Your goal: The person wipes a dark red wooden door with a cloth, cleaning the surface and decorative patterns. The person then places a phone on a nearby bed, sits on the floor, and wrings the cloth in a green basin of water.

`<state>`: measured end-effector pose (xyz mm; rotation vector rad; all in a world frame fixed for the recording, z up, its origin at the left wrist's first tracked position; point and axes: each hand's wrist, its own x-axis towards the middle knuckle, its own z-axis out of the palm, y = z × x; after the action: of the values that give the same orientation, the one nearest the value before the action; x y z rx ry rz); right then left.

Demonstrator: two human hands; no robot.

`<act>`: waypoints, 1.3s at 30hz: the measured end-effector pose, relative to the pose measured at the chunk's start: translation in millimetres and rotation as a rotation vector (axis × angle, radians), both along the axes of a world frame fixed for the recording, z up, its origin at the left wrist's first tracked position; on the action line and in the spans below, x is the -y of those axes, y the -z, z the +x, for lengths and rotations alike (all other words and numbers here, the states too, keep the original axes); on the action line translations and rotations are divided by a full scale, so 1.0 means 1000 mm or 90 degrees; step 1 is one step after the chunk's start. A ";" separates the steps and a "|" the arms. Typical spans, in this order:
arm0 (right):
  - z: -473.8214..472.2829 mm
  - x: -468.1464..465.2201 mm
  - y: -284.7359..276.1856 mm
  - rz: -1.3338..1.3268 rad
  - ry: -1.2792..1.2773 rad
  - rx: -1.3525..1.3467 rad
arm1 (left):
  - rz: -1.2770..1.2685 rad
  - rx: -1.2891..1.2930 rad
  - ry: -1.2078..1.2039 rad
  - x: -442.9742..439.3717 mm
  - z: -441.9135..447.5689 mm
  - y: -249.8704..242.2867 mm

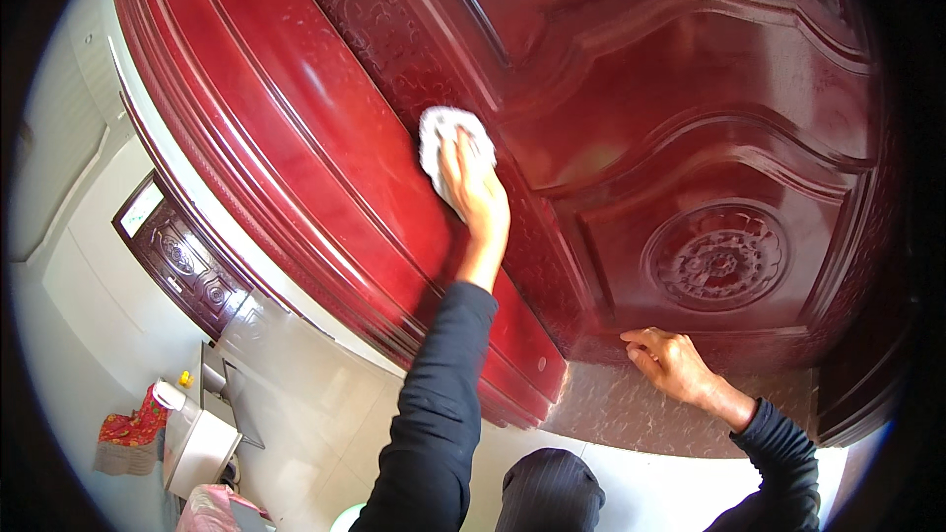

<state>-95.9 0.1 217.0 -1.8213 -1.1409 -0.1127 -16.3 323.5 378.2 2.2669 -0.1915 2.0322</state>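
Note:
A dark red door panel with raised moldings and a carved round flower medallion fills the right of the view. Beside it runs a brighter red door frame. My left hand presses a white cloth against the patterned edge strip of the door, next to the frame. Below the medallion, at the door's lower edge, is my right hand, its fingers partly bent and nothing seen in it. Whether it touches the door I cannot tell.
A brown marbled threshold lies under the door, with pale floor tiles beside it. A second carved dark door stands further off at left. Near it are a white cabinet, a red patterned cloth and a pink cloth.

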 end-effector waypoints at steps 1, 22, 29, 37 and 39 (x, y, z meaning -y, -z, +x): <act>0.000 -0.002 0.000 0.011 -0.004 0.013 | -0.001 -0.024 0.003 0.000 -0.008 0.025; -0.011 -0.005 -0.009 0.022 0.012 0.083 | 1.027 0.528 -1.410 -0.062 -0.123 -0.143; -0.015 0.004 -0.017 0.001 0.033 0.106 | 0.913 -0.467 -0.428 -0.043 -0.148 0.057; -0.013 -0.017 0.036 0.109 -0.164 -0.549 | 0.127 -0.554 0.233 0.112 -0.183 0.026; -0.015 -0.023 0.039 0.168 -0.201 -0.693 | -0.014 -0.609 0.321 0.127 -0.183 0.034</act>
<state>-111.4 22.9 178.3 -1.1361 -0.5517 0.7852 -199.3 197.0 344.6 2.5351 -0.5603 0.6102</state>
